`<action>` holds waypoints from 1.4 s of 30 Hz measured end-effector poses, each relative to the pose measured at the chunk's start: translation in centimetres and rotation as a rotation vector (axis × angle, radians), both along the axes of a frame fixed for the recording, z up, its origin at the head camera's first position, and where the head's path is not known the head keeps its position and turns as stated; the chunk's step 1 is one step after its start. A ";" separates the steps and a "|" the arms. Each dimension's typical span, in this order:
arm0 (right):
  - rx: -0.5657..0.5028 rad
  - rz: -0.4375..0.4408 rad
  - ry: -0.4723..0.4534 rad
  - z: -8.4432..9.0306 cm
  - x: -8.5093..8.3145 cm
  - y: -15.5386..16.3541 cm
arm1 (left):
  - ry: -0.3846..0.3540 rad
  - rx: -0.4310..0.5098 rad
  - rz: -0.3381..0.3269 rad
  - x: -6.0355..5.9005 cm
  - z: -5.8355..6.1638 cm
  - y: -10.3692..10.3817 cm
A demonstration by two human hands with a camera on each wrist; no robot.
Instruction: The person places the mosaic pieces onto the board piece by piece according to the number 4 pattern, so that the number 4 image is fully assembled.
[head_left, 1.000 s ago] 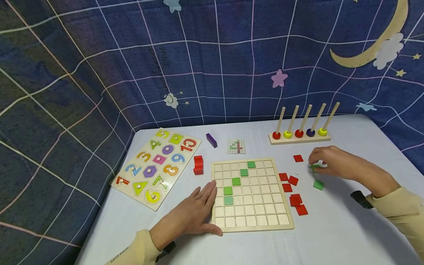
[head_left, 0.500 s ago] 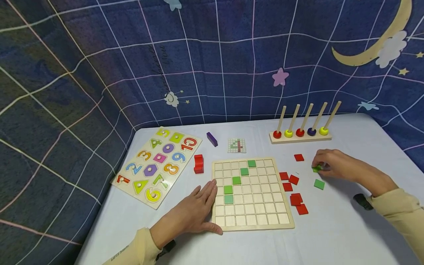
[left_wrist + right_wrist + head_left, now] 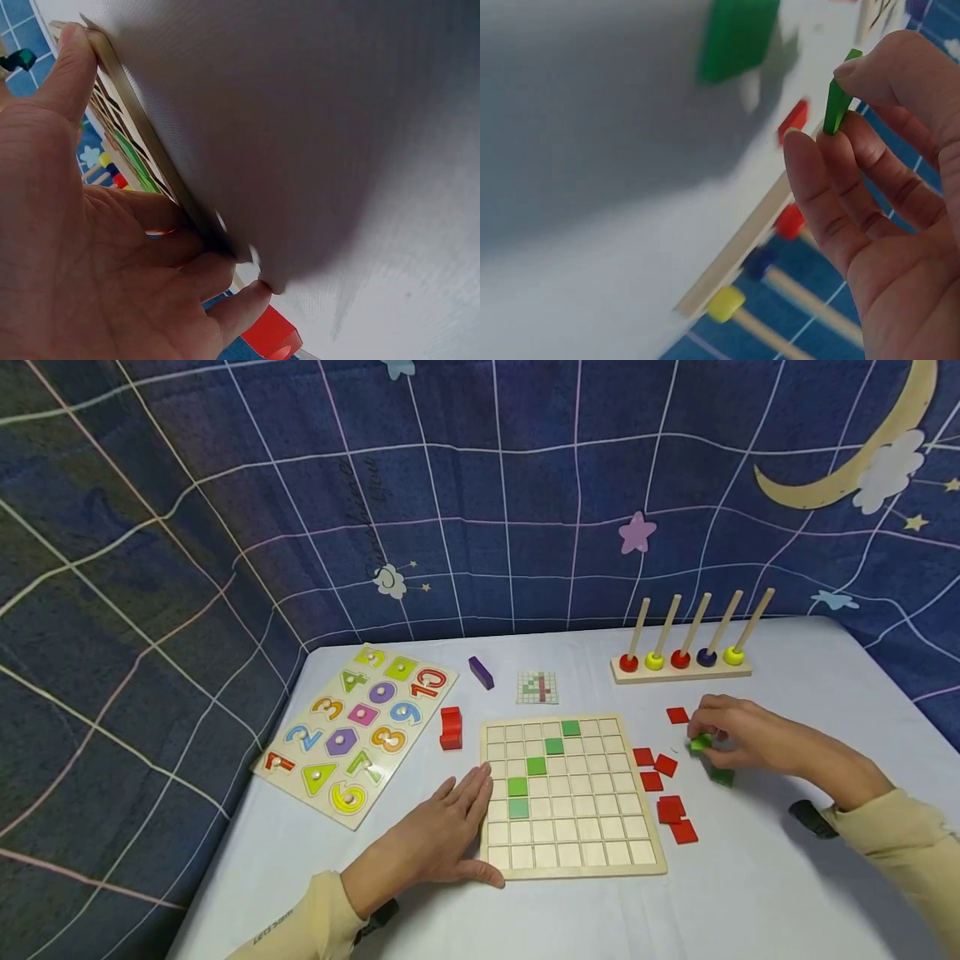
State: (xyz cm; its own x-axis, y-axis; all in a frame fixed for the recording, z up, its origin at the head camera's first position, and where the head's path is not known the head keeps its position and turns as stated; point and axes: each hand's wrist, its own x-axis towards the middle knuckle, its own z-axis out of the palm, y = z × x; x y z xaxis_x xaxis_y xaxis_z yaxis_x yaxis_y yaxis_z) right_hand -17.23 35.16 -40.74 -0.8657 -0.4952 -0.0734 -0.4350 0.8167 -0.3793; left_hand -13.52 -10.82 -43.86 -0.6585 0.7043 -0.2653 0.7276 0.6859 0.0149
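My left hand lies flat along the left edge of a wooden grid board, fingers straight and thumb at its near corner. Several green square tiles sit in the board's cells on a slanting line. To the right of the board, my right hand pinches a green tile between thumb and fingertips, off the table. Another green tile lies just below that hand, partly covered by it in the head view. Several red square tiles are scattered beside the board's right edge.
A number puzzle board lies at the left. Behind the grid board are a small pattern card and a purple block; a red block stands left of it. A peg stand with beads is at the back right.
The right hand has picked up the green tile from the table and moved slightly left with it, raised. The left hand stays on the board's edge.
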 end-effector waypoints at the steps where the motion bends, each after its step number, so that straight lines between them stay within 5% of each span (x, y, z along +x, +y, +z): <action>1: 0.000 0.015 0.009 0.1 0.2 -0.4 | 0.002 0.000 -0.001 0.0 0.0 0.0; 12: -0.054 0.226 0.141 0.5 1.4 -5.7 | 0.000 0.009 -0.003 -0.1 0.0 0.0; 21: -0.087 0.371 0.134 -0.4 1.5 -11.0 | 0.000 0.005 0.000 0.0 0.4 -0.1; 42: -0.003 0.528 0.108 -1.4 1.0 -18.1 | -0.036 0.002 0.016 0.0 0.3 0.1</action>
